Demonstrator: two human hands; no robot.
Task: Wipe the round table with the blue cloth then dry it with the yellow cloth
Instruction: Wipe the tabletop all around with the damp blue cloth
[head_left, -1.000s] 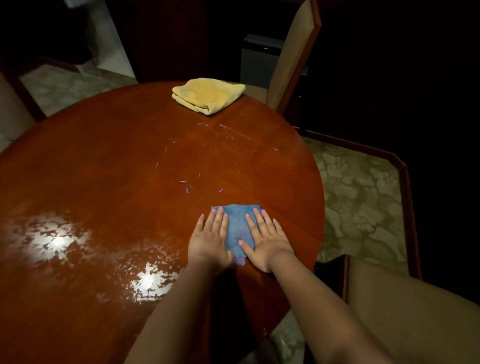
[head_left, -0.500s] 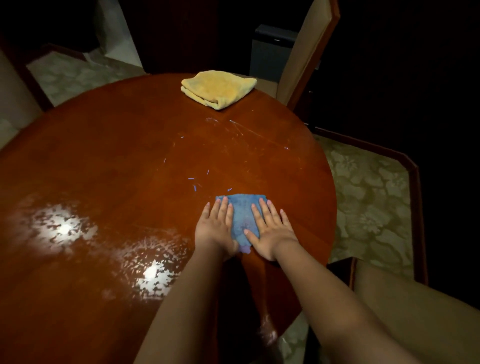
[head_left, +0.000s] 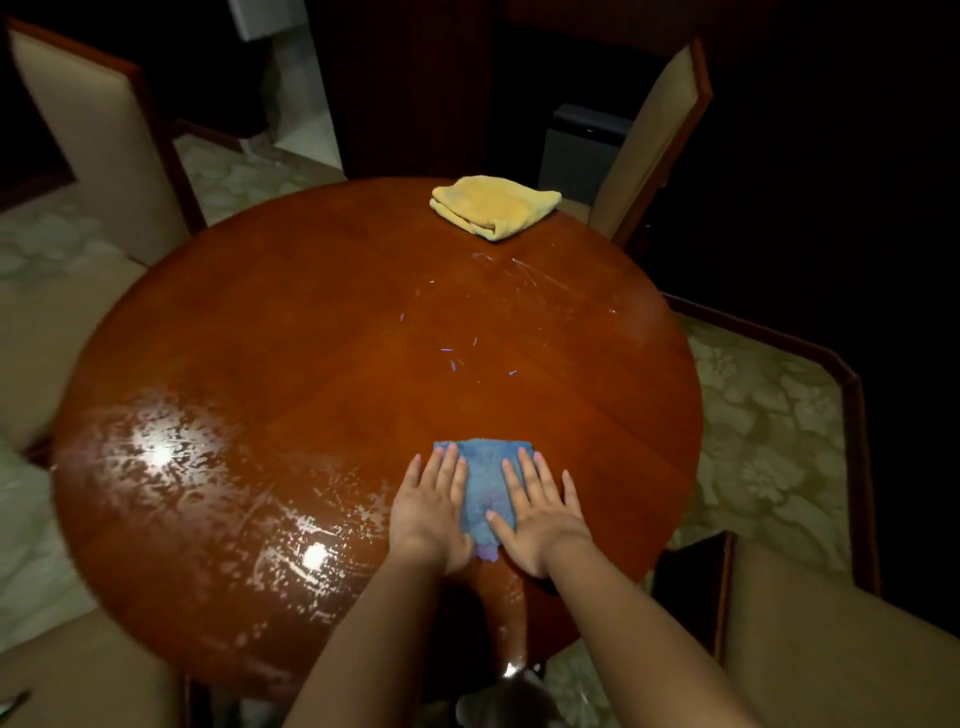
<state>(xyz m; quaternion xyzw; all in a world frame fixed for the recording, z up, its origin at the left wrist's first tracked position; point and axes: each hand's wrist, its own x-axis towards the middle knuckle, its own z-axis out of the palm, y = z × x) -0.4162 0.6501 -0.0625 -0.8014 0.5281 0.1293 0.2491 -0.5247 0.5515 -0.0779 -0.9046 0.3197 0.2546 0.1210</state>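
Both hands lie flat, fingers straight, on the blue cloth (head_left: 488, 488) at the near right of the round desk (head_left: 291, 332): the left hand (head_left: 431, 506) presses its left part, the right hand (head_left: 540, 514) its right part, and neither grip curls round the cloth; they only press it down. This looks like the first step, the wet wipe, under way. A smeared, shiny film covers the near left of the desk, while the middle and far right show a few fine streaks and small blue specks (head_left: 457, 358), so much of the top likely wants more passes. The next move calls for pushing the cloth away toward those specks with even downward pressure, keeping it flat under both palms. The yellow cloth (head_left: 493, 208) sits folded at the far edge, well apart from the hands, untouched; drying is not yet begun
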